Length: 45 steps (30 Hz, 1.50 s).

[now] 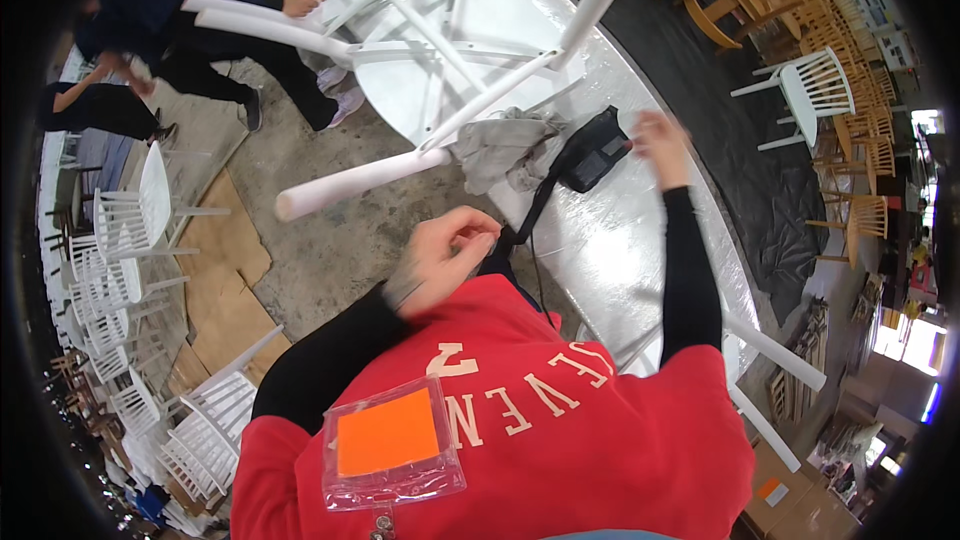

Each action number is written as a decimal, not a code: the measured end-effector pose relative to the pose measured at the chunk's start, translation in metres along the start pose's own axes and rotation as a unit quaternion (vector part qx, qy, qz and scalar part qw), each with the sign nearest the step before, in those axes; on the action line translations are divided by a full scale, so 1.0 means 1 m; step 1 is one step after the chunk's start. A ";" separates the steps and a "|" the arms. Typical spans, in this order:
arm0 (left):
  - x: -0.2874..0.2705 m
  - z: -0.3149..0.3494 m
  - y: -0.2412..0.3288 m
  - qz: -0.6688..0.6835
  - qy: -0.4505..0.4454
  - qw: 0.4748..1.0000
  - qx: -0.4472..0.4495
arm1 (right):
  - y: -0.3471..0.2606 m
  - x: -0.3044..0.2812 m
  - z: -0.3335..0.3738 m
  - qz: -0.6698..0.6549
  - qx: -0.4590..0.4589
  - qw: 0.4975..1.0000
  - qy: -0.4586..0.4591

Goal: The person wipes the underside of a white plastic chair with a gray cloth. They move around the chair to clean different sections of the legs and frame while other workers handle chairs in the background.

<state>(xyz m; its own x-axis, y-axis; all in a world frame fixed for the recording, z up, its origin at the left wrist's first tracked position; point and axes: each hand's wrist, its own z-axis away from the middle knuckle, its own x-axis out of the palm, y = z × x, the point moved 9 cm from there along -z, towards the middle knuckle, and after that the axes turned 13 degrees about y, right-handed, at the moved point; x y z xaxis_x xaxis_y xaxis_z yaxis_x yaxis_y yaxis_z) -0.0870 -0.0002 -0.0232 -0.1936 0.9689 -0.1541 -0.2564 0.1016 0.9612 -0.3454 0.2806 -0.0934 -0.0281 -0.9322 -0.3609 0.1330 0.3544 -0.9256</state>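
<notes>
A black pouch with a dark strap lies on the shiny, film-covered tabletop. My right hand is just right of the pouch, smeared by motion, so its grip does not show. In front of my red top, my left hand has its fingers curled together beside the strap's lower end; whatever is between them is hidden. A crumpled grey cloth rests left of the pouch. Beyond it, an upturned white chair lies with its legs sticking out towards me.
A co-worker in dark clothes touches white furniture legs at the far left; another person's arm shows behind. White chairs line the left, near brown cardboard. Wooden chairs and a white chair stand right.
</notes>
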 end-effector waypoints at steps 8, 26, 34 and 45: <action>0.104 -0.121 -0.206 -0.248 0.008 0.968 -0.050 | 0.046 0.142 -0.025 0.414 -0.166 0.894 -0.028; 0.197 -0.157 -0.196 -0.194 -0.040 0.979 0.037 | 0.104 0.049 -0.018 0.333 -0.075 0.937 0.079; 0.253 -0.122 -0.159 -0.236 -0.229 0.933 0.149 | 0.173 -0.038 0.016 0.058 0.115 0.990 0.049; 0.276 -0.106 -0.150 -0.367 -0.298 0.868 0.152 | 0.151 -0.005 -0.101 0.390 -0.032 0.920 0.031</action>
<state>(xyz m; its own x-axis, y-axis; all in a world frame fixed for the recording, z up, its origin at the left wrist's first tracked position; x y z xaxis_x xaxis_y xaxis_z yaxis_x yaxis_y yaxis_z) -0.2021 0.2282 -0.2338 0.4645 0.5536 -0.6912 0.1749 0.7078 0.6844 -0.4250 0.3462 -0.2424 -0.0047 -0.3872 -0.9220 0.0781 0.9190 -0.3863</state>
